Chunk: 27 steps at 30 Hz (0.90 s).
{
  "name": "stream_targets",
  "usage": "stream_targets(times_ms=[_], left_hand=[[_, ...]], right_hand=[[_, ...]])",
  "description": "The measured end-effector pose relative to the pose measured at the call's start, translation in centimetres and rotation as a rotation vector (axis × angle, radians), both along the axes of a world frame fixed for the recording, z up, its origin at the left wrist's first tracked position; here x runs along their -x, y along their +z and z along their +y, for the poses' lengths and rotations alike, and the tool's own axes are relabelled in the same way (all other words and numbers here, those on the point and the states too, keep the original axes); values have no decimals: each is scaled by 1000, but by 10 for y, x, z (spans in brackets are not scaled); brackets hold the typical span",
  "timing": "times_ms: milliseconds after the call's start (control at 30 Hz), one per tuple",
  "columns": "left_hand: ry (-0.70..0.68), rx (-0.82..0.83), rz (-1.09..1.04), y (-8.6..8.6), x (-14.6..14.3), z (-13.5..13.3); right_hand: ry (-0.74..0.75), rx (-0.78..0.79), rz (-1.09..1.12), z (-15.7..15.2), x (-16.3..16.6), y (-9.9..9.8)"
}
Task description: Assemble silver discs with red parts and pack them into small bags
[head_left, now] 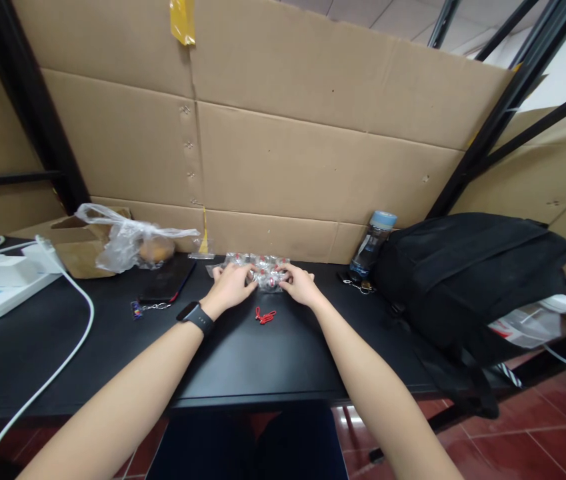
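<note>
Both my arms reach forward over a black table [243, 360]. My left hand [233, 283], with a black watch on its wrist, and my right hand [299, 283] meet at a pile of small clear plastic packets with red pieces inside [263, 267]. The fingers of both hands are curled and pinch one clear packet [269, 283] between them. A small red piece [265, 315] lies loose on the table just in front of my hands.
A black backpack [467, 280] fills the right end of the table, with a water bottle [371, 245] beside it. On the left are a black phone [165, 283], a keychain [145, 307], a plastic bag [130, 241] on a cardboard box, a white device and cable [65, 360]. Cardboard panels form the back wall.
</note>
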<state>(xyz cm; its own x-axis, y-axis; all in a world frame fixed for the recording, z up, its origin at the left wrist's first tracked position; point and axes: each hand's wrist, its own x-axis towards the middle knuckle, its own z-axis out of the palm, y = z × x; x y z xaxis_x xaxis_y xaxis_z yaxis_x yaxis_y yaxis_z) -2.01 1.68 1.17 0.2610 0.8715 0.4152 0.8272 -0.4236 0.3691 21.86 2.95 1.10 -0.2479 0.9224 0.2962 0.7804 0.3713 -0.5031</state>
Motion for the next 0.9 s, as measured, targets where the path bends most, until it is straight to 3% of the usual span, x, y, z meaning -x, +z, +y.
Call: stream_targets(times_ms=[167, 300, 467, 667, 800, 900], left_hand=[[217, -105, 118, 11, 44, 13], [188, 57, 247, 3, 62, 20], [177, 254, 338, -6, 59, 23], [176, 327, 384, 3, 58, 20], [46, 338, 378, 9, 59, 14], [-47, 305, 351, 10, 58, 10]], right_hand=[[-130, -28, -52, 10, -5, -3], [-206, -26, -105, 14, -2, -7], [-265, -74, -204, 12, 2, -8], [-99, -21, -260, 6, -17, 4], [108, 90, -209, 5, -38, 11], [126, 151, -158, 5, -47, 14]])
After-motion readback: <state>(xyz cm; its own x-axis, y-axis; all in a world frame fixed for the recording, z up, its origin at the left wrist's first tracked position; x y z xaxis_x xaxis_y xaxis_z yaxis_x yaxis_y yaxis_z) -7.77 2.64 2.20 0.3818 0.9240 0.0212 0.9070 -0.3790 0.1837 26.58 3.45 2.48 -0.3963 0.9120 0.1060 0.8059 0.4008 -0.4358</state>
